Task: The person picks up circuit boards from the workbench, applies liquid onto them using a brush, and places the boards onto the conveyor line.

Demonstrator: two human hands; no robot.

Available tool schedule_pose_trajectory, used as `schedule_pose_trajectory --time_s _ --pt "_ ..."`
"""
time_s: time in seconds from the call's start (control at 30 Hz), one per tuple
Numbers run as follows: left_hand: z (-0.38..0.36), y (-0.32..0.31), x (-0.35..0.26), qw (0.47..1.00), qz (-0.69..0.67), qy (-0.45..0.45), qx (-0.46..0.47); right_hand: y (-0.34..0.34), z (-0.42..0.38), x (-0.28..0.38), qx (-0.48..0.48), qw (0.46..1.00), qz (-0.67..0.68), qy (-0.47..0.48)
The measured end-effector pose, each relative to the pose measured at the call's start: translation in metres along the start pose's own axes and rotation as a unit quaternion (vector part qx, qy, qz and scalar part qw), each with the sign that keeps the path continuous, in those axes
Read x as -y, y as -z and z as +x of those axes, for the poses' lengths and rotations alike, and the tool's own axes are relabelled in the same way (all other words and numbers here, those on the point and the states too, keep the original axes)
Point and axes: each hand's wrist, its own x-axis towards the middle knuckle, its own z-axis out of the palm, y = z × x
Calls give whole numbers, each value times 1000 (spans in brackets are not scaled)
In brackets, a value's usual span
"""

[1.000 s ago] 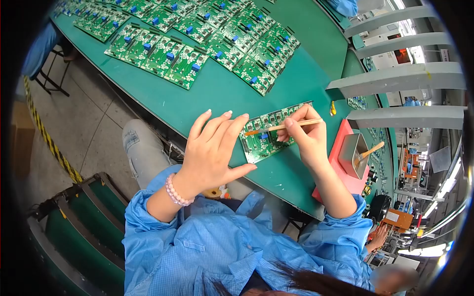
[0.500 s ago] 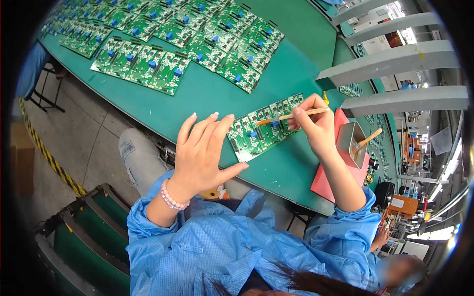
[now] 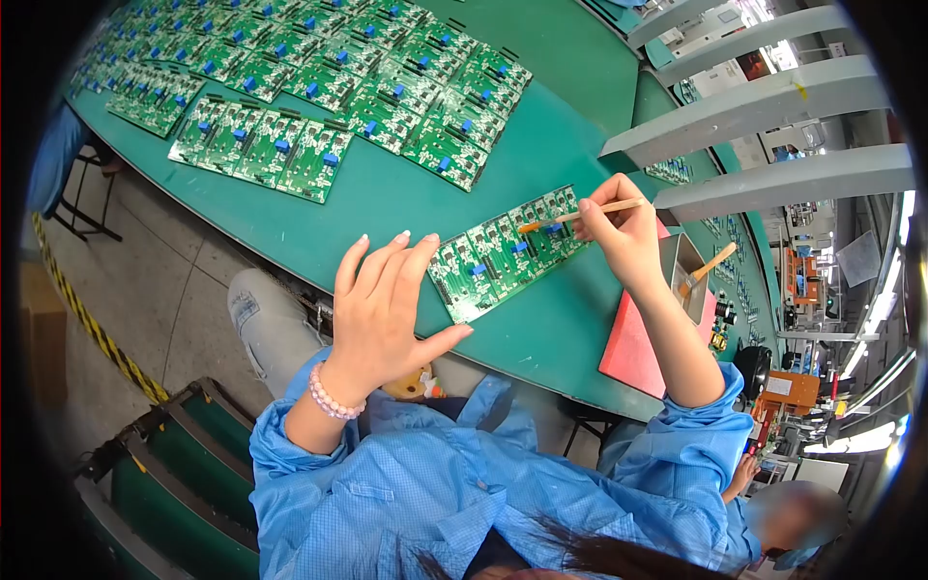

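A green circuit board panel [image 3: 495, 253] with blue components lies at a slant on the green table. My left hand [image 3: 382, 300] has its fingers spread, the fingertips and thumb right by the panel's left end. In my right hand [image 3: 621, 227] is a thin wooden-handled brush [image 3: 609, 206], pinched between thumb and fingers. Its orange-brown tip is over the right half of the panel, close to a blue component. Right of that wrist stands a metal container [image 3: 688, 266] with a second wooden-handled brush [image 3: 713, 266] leaning in it, beside a red block [image 3: 630, 343].
Many more circuit board panels [image 3: 387, 97] cover the far left of the green table [image 3: 541, 338]. Grey slats [image 3: 754, 116] rise along the right side. A person [image 3: 788, 517] is at the lower right. A ribbed green chair [image 3: 184, 474] stands at the lower left.
The brush tip has moved right along the panel, from its middle to its right half. My left hand stays by the left end. The whole view has shifted slightly.
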Motion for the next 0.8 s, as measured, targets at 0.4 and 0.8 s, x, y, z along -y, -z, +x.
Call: schedule_pose_trajectory --time_s 0.4,0.8 --pt "1 1 0 1000 -2 -2 -8 21 10 -10 -37 998 -48 -6" --pt "2 2 -1 1000 -3 -3 -12 39 15 -23 -90 992 -92 -8"
